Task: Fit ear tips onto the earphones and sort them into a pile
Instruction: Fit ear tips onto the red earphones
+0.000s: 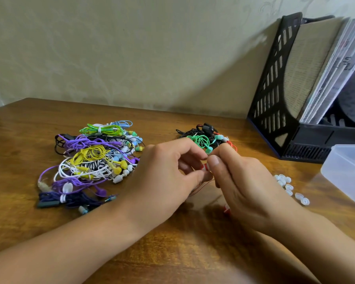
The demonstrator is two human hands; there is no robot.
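A red earphone (pixel 205 167) is pinched between the curled fingers of the left hand (pixel 164 177) and the right hand (pixel 242 185), above the wooden table (pixel 172 253). A large pile of coloured earphones (pixel 92 160) is seen to the left, a smaller pile (pixel 205 138) just behind the hands. Loose white ear tips (pixel 289 186) are scattered near a plastic box (pixel 348 173) on the right

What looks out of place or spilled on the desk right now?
Loose white ear tips lie scattered on the desk beside the clear plastic box, not in it. A red earbud dangles under the right hand. Nothing looks damaged.
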